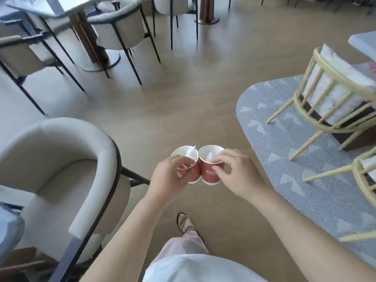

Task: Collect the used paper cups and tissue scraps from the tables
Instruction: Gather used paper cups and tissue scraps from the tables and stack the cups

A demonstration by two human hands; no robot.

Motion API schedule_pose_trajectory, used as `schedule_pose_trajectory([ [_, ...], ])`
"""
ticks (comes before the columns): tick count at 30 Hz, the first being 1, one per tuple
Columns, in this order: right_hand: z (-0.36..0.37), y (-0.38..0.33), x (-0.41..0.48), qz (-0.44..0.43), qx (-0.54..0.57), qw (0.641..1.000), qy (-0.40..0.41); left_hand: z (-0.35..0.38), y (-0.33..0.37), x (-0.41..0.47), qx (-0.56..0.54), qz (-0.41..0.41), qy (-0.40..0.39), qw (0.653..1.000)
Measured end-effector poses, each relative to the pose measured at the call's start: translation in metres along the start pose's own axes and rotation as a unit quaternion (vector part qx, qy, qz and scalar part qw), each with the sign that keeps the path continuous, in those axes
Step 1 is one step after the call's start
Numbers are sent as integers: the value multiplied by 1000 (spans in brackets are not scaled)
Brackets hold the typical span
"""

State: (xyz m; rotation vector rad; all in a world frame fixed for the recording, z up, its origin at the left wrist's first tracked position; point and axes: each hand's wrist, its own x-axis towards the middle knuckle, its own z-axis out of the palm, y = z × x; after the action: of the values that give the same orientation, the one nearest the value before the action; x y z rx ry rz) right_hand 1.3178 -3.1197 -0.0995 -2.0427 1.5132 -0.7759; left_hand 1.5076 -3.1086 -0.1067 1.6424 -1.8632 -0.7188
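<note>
I hold two red paper cups side by side over the floor, touching each other. My left hand [169, 176] grips the left cup [194, 171] by its rim and side. White tissue [190, 152] sticks up out of that cup. My right hand [236, 171] holds the right cup [209, 174], its fingertips at the rim on a white tissue scrap [209, 155] inside. The right cup carries white lettering and a white base band.
A cream armchair [61, 159] with a dark frame stands close at my left. Pale wooden chairs [329, 98] sit on a grey patterned rug [284, 159] at the right. More chairs and a table [67, 9] stand at the back left. Wooden floor lies ahead.
</note>
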Motion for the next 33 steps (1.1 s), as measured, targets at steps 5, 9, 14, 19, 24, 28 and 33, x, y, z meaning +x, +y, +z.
schedule_pose_trajectory([
  [5, 22, -21, 117, -29, 6, 999, -16, -55, -37, 85, 12, -16, 32, 999],
  [9, 49, -35, 191, -56, 13, 998, -37, -90, -68, 130, 15, -33, 51, 998],
  [14, 85, -51, 273, -91, 24, 993, -77, -126, -111, 180, 25, -71, 80, 994],
  [19, 123, -59, 371, -137, 32, 985, -101, -158, -154, 246, 30, -114, 132, 984],
  [24, 158, -64, 485, -178, 45, 975, -128, -194, -195, 332, 46, -137, 161, 976],
  [28, 177, -78, 573, -218, 49, 965, -135, -230, -221, 394, 49, -161, 195, 966],
  [33, 208, -99, 657, -251, 53, 954, -152, -266, -252, 448, 40, -173, 239, 955],
])
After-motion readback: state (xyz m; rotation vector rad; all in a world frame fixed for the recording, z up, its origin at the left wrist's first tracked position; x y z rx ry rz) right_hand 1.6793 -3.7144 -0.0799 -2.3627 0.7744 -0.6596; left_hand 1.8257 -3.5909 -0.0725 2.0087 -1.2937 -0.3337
